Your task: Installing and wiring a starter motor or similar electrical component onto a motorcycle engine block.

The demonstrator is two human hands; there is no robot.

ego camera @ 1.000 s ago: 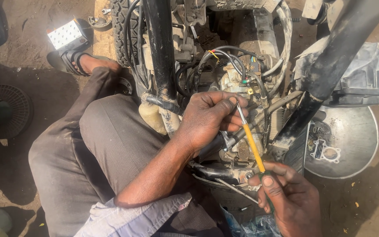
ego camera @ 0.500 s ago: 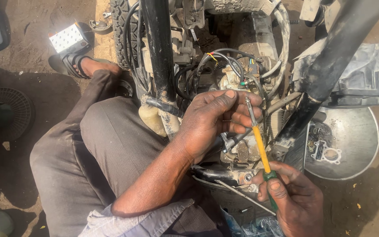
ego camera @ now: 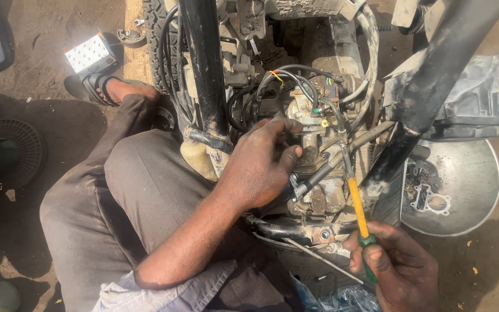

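My right hand [ego camera: 397,271] grips a screwdriver [ego camera: 357,211] with a yellow shaft sleeve and green handle, its tip up against the motorcycle engine [ego camera: 319,173]. My left hand [ego camera: 258,164] rests on the engine's left side, fingers curled around a small part beside the carburettor and its bundle of black wires [ego camera: 295,78]. My knee in grey trousers [ego camera: 140,190] sits below and left of that hand.
A black frame tube [ego camera: 206,69] rises left of the engine and another [ego camera: 434,75] at the right. A round metal cover [ego camera: 463,190] holding small parts lies on the dirt at right. A sandalled foot [ego camera: 108,89] and a white light block [ego camera: 88,53] are upper left.
The screwdriver has shifted right and stands more upright. My left hand has slid left off the shaft onto the engine side. The view has moved in closer.
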